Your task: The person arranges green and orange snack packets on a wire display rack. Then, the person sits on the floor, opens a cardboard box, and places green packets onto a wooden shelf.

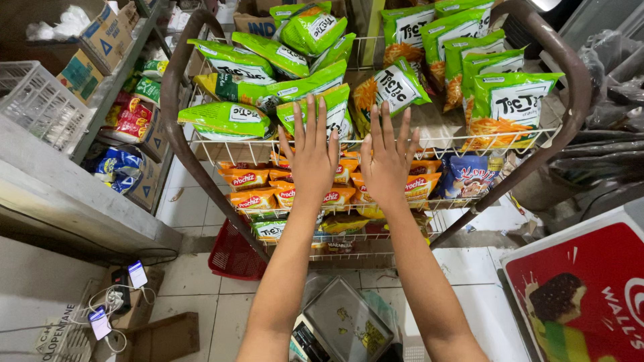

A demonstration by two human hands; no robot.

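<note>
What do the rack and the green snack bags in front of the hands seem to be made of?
Rack: probably metal; a brown tubular frame with white-coated wire shelves, thin and grid-like.
Green snack bags: likely glossy plastic film; they shine and crinkle.
Both hands, left hand and right hand, are open.

Bright, even light; edges perhaps slightly warped.

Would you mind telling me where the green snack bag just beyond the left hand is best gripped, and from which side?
Probably by its near bottom edge, coming from the front over the wire rack. The green snack bag leans toward the left hand, that edge is free, and other bags crowd its top.
</note>
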